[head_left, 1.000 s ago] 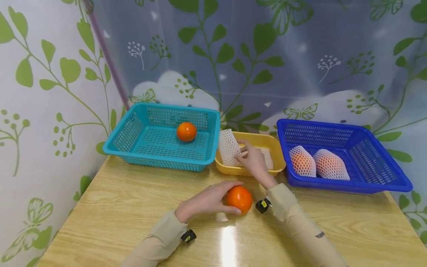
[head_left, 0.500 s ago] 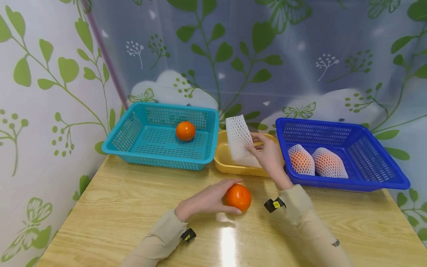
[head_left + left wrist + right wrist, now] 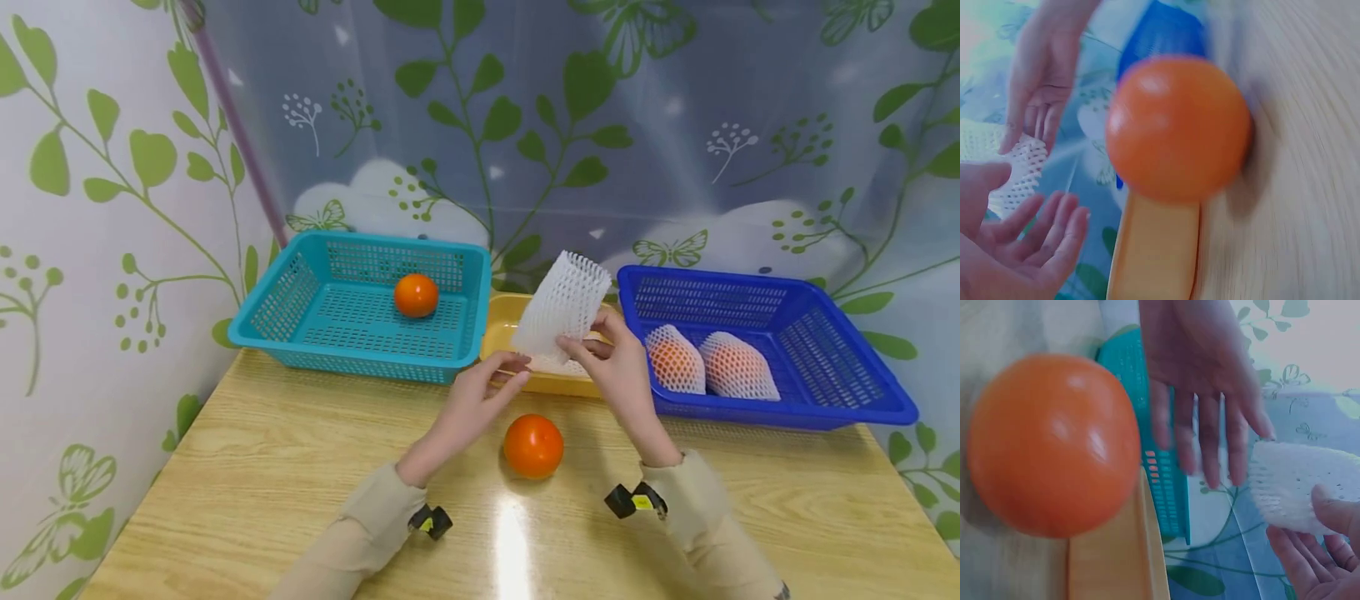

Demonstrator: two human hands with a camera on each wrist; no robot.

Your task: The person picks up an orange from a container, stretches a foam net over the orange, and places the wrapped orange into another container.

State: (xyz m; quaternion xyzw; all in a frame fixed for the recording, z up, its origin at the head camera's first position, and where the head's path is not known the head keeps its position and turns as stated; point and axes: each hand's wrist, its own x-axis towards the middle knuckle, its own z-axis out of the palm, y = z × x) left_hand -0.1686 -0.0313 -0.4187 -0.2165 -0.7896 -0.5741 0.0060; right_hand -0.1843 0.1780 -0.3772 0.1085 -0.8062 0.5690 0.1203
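Note:
A white foam fruit net (image 3: 564,304) hangs tilted over the yellow basin (image 3: 555,385). My right hand (image 3: 624,367) pinches it between thumb and fingers near its lower right side. Close to the net's lower left end is my left hand (image 3: 471,404); in the right wrist view its fingers (image 3: 1209,440) are extended, with the thumb tip right at the net's end. A smooth round orange fruit (image 3: 533,447) sits on the table in front of the basin, between both forearms, with no hand on it. More white foam netting (image 3: 564,365) lies inside the basin.
At the left stands a turquoise basket (image 3: 360,360) with one orange fruit (image 3: 416,295) in it. A blue basket (image 3: 787,410) at the right holds two netted fruits (image 3: 677,358). A leaf-patterned curtain (image 3: 450,100) hangs behind the wooden table (image 3: 247,467).
My right hand has lifted the foam net out of the yellow basin and turned it to lean right. My left hand has let go of the fruit and moved up toward the net.

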